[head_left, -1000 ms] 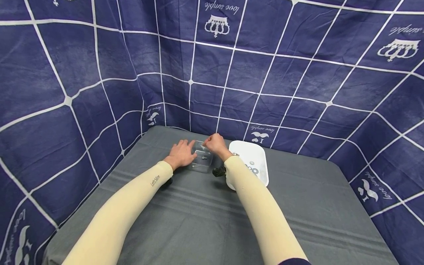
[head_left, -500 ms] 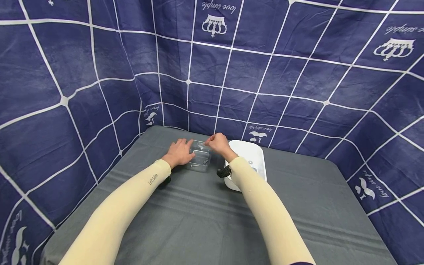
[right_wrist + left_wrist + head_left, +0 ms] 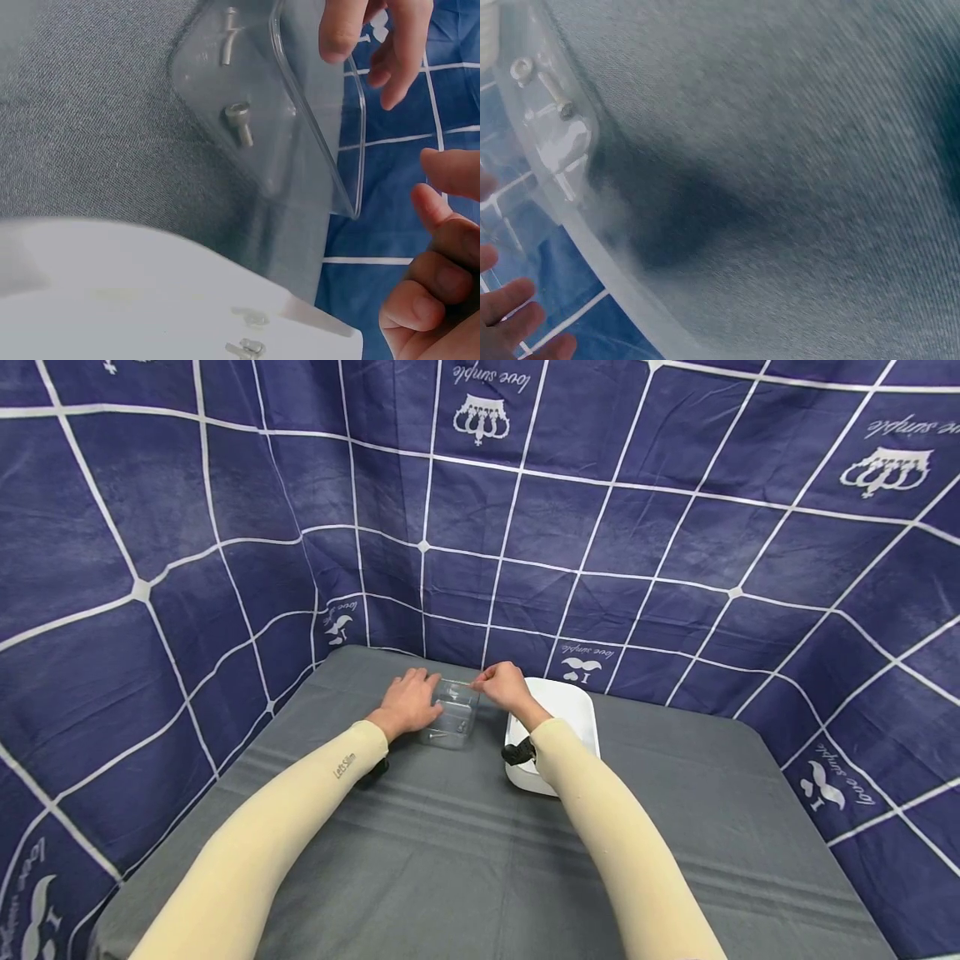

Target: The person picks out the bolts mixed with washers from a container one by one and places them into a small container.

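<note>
A clear plastic box point(image 3: 450, 727) lies on the grey cloth, with a few bolts inside; one socket-head bolt point(image 3: 238, 120) shows clearly in the right wrist view. My left hand point(image 3: 408, 703) rests at the box's left side, its fingers spread and fairly straight, holding nothing I can see. By the far right corner of the box is my right hand point(image 3: 510, 687), thumb and fingertips close together in the head view. The right wrist view shows that hand point(image 3: 442, 262) loosely curled beside the box rim, apart from it, with nothing visible between its fingers.
A white tray point(image 3: 566, 693) stands right of the box, partly under the right forearm; small metal parts point(image 3: 247, 348) lie in it. Grey cloth point(image 3: 450, 843) covers the table. A blue curtain with white lines point(image 3: 615, 527) hangs behind and at both sides.
My right hand has drawn back rightward from over the box to beyond its far right corner. The left hand has stayed at the box's left side. The head view has shifted slightly.
</note>
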Available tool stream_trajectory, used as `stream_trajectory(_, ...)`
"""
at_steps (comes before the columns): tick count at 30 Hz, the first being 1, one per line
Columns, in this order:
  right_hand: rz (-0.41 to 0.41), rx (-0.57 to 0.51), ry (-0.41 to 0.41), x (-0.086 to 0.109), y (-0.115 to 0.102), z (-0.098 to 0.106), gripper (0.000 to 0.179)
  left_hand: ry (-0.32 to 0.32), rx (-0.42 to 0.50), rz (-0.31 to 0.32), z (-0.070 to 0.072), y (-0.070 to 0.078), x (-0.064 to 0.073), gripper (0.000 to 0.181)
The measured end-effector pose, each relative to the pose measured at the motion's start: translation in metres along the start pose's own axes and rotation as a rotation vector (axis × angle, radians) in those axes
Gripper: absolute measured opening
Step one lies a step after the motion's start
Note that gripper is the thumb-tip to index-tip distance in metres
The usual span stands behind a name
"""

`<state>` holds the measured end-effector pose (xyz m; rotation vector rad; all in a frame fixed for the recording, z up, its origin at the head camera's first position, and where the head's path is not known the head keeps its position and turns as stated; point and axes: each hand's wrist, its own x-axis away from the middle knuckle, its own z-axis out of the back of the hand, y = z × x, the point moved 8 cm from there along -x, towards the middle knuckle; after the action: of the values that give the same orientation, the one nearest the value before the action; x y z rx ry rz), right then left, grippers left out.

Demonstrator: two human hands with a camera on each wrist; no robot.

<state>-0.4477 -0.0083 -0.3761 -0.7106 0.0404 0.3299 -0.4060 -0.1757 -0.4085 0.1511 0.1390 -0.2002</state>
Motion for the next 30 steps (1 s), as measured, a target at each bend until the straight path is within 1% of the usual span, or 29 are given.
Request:
stream_trajectory(8,-0.021,-0.026,0.007,0.007,0.008,0.012,0.013,-0.004,0.083,-0.029,0.001,0.024,-0.003,0.063)
stream_trajectory(14,-0.008,-0.045,0.016,0.006,0.007,0.022,0.014,0.003,0.143,-0.036,0.009,0.038,-0.006,0.063)
stream_trajectory(20,-0.019,-0.042,0.024,0.006,0.010,0.028,0.013,-0.003,0.162,-0.084,0.012,0.053,-0.009,0.063)
stream_trajectory(23,-0.012,-0.045,0.034,0.007,0.012,0.033,0.014,0.026,0.177,-0.096,0.014,0.060,-0.012,0.062)
stream_trajectory(25,-0.012,-0.043,0.039,0.009,0.013,0.037,0.015,0.031,0.190,-0.101,0.014,0.065,-0.013,0.062)
stream_trajectory(30,-0.039,-0.023,0.032,0.012,0.023,0.041,0.015,0.002,0.184,-0.120,0.010,0.078,-0.016,0.061)
